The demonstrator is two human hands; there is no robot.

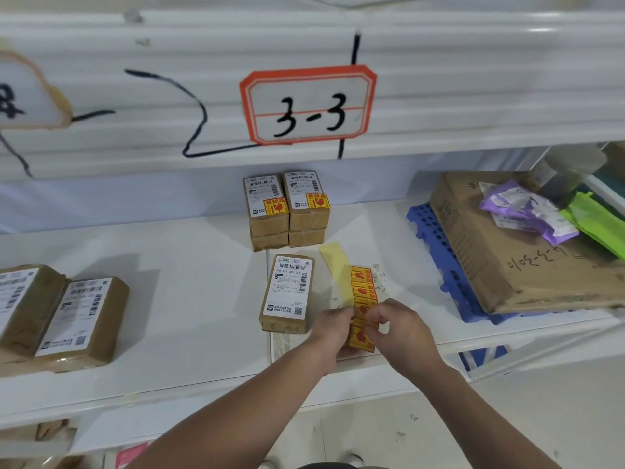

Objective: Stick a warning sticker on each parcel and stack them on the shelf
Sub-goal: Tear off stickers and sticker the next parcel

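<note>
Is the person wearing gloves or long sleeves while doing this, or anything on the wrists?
No. Both the left hand and the right hand are bare, with no gloves. Both forearms are uncovered as far as the picture shows, so no sleeve reaches into view. No watch, bracelet or ring is visible on either wrist or hand, though the fingertips are partly hidden.

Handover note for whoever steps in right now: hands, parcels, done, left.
Left hand and right hand: both pinch the sticker strip, peeling one off.
Parcels: stickered stack at the back of the shelf, four boxes, two-by-two; the top two show stickers. Front parcel, unstickered, lies left of the strip. Two more parcels at the left show no sticker.
Left: sticker the front parcel, stack it, then the left two.
</note>
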